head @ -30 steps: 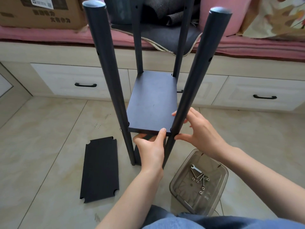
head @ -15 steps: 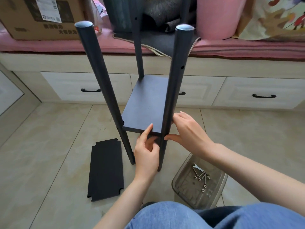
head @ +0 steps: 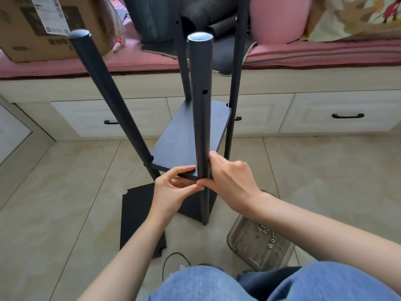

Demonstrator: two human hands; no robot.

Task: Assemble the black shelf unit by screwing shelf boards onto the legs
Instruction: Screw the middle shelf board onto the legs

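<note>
Steadying the half-built black shelf unit on the tiled floor (head: 54, 192), the person is working at the near corner where the fitted shelf board (head: 184, 135) is meeting the near right leg (head: 200, 118). The left hand (head: 171, 192) is pinching the board's front edge, thumb on top and curled fingers (head: 191, 189) beneath. The right hand (head: 230, 181) is curling round the leg at board height, its thumb tip touching the left fingers just under the corner (whether a screw is sitting between them cannot be told). The near left leg (head: 108, 94) is leaning outward at its top, and two far legs are rising behind the board. A spare shelf board (head: 134, 216) is lying flat on the floor under the left forearm, and another dark panel is lying at the unit's foot. A clear plastic box (head: 260, 246) holding loose nuts and other small hardware is sitting on the floor near the right forearm.

The step in hand is judged to be fastening this corner. Doing it well is calling for the board's notch to sit snugly against the leg with the holes in line, the board held level while the fastener is started by hand, and final tightening delayed until the legs are standing parallel.
</note>
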